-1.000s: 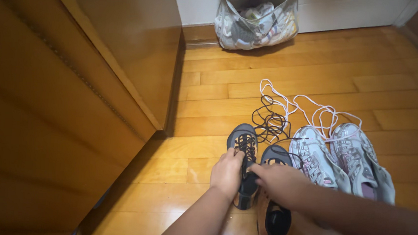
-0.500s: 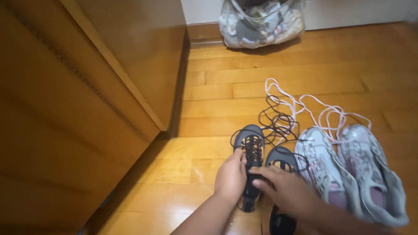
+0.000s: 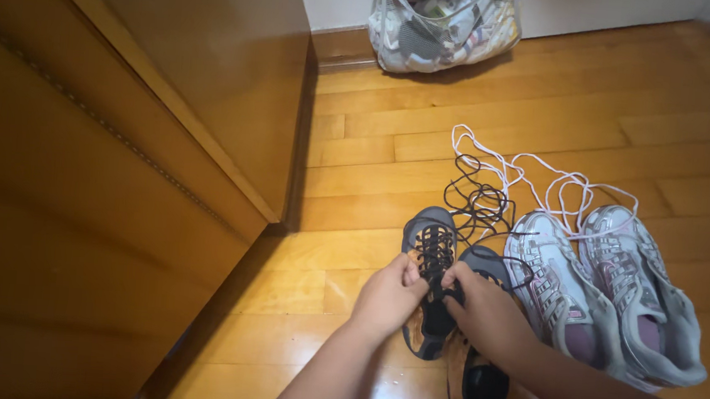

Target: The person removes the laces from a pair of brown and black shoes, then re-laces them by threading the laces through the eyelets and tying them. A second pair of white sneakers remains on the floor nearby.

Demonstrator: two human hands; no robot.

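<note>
A pair of grey and orange shoes lies on the wooden floor; the left shoe has black laces threaded through it, the right shoe lies beside it. My left hand grips the left shoe's side near its laces. My right hand pinches the black lace at that shoe's tongue. The loose black lace ends lie tangled on the floor beyond the toes.
A pair of white and grey shoes with loose white laces sits to the right. A wooden cabinet fills the left side. A mesh bag of items leans against the far white wall.
Both hands have closed in on the left shoe's laces; my right hand has moved left from over the right shoe to the lace. The view shifted slightly.
</note>
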